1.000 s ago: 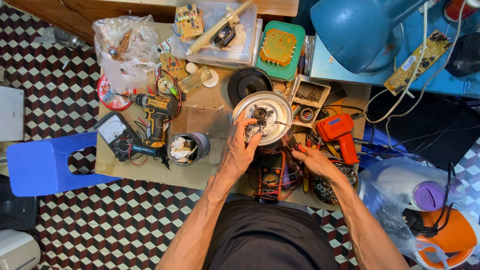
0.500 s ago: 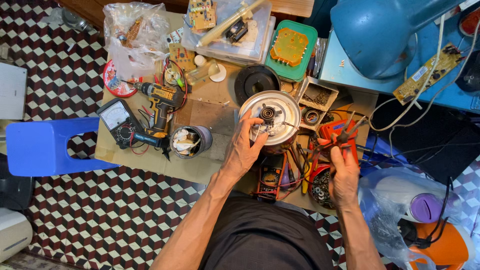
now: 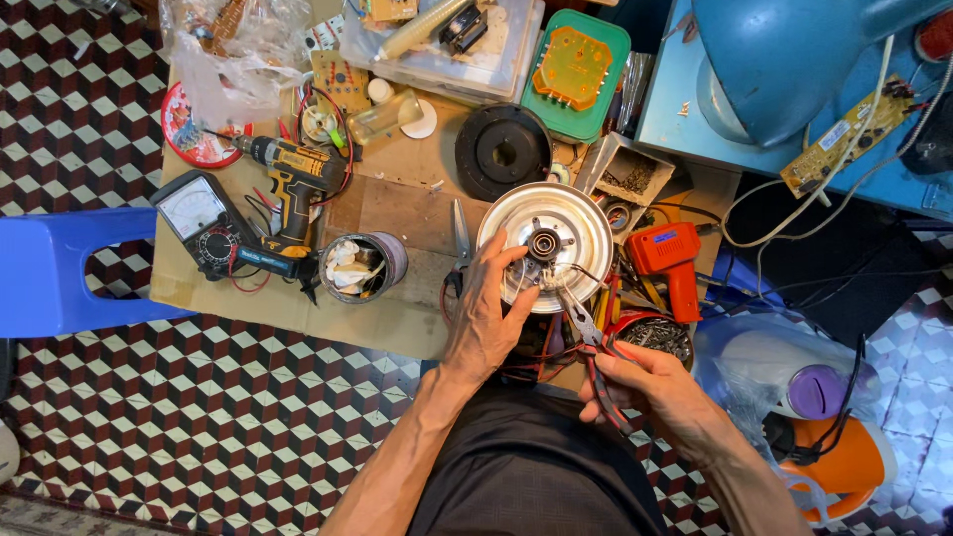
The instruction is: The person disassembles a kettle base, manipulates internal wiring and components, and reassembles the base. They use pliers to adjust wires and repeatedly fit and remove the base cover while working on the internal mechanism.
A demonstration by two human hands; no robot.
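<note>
Silver metal disc (image 3: 571,233) steadied under the left hand's (image 3: 486,323) spread fingers; right hand (image 3: 650,387) grips red-handled pliers (image 3: 588,337).

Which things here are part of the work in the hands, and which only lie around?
In use: round silver metal plate, steadied by left hand; red-handled pliers, held by right hand.

Lying about: yellow cordless drill, black multimeter, orange glue gun, black round disc, green square tray.
</note>
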